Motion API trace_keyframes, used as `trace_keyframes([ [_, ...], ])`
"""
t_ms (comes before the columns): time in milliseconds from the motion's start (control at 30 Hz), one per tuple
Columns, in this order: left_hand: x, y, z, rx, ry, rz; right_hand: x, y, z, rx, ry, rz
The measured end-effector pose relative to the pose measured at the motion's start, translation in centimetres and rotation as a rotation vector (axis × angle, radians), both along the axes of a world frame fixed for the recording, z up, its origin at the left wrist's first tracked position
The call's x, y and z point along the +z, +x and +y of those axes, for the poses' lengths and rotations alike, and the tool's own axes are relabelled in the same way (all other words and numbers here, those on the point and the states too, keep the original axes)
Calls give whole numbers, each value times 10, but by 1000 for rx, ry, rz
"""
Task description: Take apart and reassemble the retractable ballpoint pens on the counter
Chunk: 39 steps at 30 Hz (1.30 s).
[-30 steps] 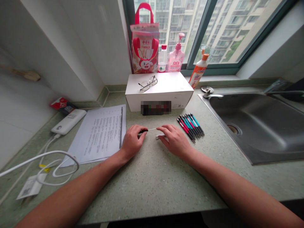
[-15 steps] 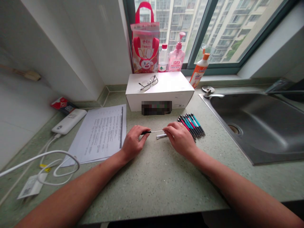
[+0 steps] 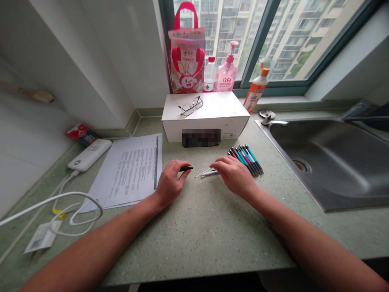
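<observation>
At frame centre, my left hand (image 3: 171, 182) was pinched closed on a black pen section (image 3: 186, 168), my right hand (image 3: 236, 172) on a slim refill (image 3: 201, 173), apparently mid-disassembly, the next move calling for steadiness.

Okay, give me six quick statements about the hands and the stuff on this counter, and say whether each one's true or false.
1. The left hand pinches a small black piece. True.
2. The right hand holds a thin pale rod. True.
3. The thin pale rod touches the small black piece. False: a gap shows between them.
4. The row of pens lies to the left of the sink. True.
5. The eyeglasses lie in the sink. False: the eyeglasses rest on the white box.
6. The pink pump bottle stands in front of the white box. False: the pink pump bottle is behind it.
</observation>
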<state>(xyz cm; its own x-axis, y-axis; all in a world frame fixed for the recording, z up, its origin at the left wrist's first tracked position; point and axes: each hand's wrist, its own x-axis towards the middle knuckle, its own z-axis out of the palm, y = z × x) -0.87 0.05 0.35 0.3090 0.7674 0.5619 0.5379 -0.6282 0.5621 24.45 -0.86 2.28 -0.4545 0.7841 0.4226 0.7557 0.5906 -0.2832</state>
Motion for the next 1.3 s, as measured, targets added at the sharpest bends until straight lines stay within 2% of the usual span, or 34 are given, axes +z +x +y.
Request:
trace_keyframes([
  [133, 3, 0, -2, -141, 79, 140, 4, 0, -1, 114, 27, -132],
  [233, 3, 0, -4, -289, 110, 291, 5, 0, -2, 143, 10, -163],
  [333, 2, -1, -5, -363, 149, 367, 7, 0, -3, 166, -44, -186],
  [433, 2, -1, -4, -357, 163, 362, 9, 1, -4, 178, -96, -217],
  [733, 3, 0, -1, -217, 198, 206, 15, 2, -8, 153, -187, -274],
  [867, 4, 1, -3, -239, 201, 137, 12, -3, -12, 124, -153, -172],
  [967, 3, 3, -6, -275, 164, 84, 6, -12, -16, 172, -133, -93],
  [1133, 3, 5, -10, -357, 119, 93, -4, -26, -22, 207, -125, -98],
  [1300, 5, 6, -9, -335, 146, 101, -2, -23, -20, 160, -163, -100],
])
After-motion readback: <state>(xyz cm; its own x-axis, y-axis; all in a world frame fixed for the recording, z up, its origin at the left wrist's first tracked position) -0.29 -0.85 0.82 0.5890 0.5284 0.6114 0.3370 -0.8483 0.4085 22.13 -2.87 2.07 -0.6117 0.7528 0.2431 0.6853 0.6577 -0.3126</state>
